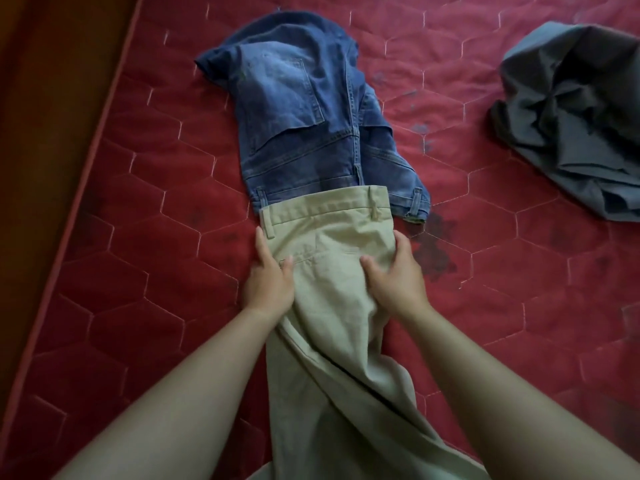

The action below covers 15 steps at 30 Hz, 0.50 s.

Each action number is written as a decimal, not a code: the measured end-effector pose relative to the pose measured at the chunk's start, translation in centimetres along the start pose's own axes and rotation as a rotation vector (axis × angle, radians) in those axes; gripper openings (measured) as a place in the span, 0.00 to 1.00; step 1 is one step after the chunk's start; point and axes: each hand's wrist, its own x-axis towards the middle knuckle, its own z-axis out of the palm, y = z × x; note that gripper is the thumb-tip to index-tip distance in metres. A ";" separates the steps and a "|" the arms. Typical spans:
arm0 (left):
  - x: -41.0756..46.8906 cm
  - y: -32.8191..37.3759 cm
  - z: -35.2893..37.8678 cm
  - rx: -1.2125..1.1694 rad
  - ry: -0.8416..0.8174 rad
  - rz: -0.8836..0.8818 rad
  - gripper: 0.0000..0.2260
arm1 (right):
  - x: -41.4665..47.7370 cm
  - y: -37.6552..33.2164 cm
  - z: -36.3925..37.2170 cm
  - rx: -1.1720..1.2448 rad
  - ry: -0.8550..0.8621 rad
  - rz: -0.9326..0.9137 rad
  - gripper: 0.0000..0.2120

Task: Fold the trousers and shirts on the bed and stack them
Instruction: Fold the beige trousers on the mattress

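Note:
Beige trousers lie lengthwise on the red quilted mattress, waistband away from me, legs running toward the bottom of the view. My left hand grips the left side of the trousers just below the waistband, thumb on top. My right hand grips the right side at the same height. Folded blue jeans lie just beyond, and the beige waistband overlaps their near edge.
A crumpled grey garment lies at the right edge of the mattress. The mattress's left edge runs diagonally beside a brown wooden surface. A dark stain marks the mattress right of the trousers.

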 end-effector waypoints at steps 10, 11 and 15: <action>-8.6 11.2 -4.0 -0.463 0.137 0.688 0.29 | -8.0 -3.7 -14.2 0.197 0.417 -0.260 0.14; -8.6 14.3 -4.9 -0.489 0.149 0.736 0.29 | -7.1 -5.3 -17.1 0.188 0.468 -0.296 0.14; -5.4 26.7 -9.4 -0.410 0.227 0.760 0.33 | 0.6 -12.1 -26.5 0.100 0.588 -0.349 0.18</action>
